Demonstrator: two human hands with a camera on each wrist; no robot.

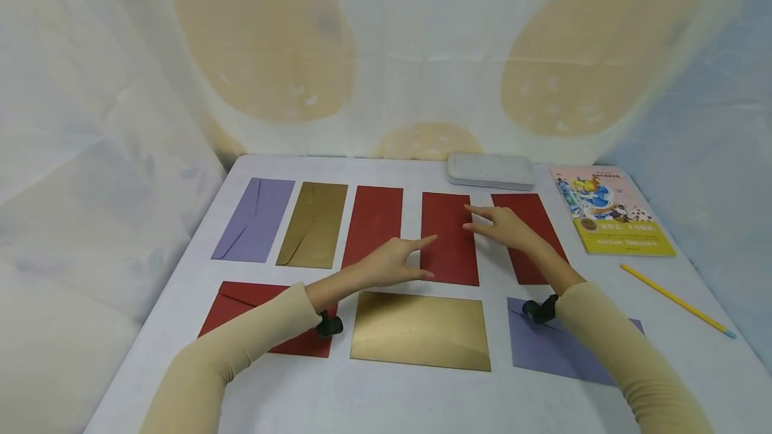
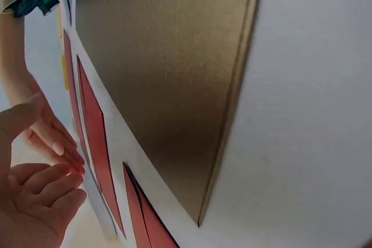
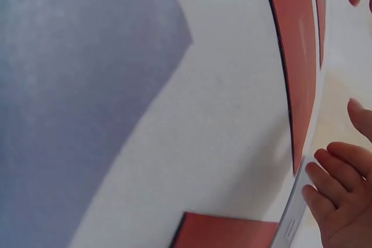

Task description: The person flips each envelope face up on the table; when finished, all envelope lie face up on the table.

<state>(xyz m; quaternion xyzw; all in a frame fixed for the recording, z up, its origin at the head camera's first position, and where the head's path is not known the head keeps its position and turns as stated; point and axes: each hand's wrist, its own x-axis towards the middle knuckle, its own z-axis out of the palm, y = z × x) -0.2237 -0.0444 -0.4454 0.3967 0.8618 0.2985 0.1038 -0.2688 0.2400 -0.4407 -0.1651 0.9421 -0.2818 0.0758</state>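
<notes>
Both hands hover above the middle red envelope (image 1: 449, 246) in the head view's back row. My left hand (image 1: 395, 263) is near its left edge, thumb and forefinger spread apart. At the upper right edge is my right hand (image 1: 503, 226), fingers extended and apart from the thumb. Neither hand holds anything; whether any fingertip touches paper is unclear. Red envelopes lie on either side, one to the left (image 1: 376, 213) and one to the right (image 1: 527, 206). A large gold envelope (image 2: 168, 74) fills much of the left wrist view, and a purple envelope (image 3: 75, 85) the right wrist view.
Farther left lie a purple envelope (image 1: 256, 220) and a narrow gold envelope (image 1: 312, 226). A red envelope (image 1: 241, 300) is partly under the left sleeve. Around the back right are a pale flat case (image 1: 491, 171), a book (image 1: 609, 209) and a yellow pencil (image 1: 675, 299).
</notes>
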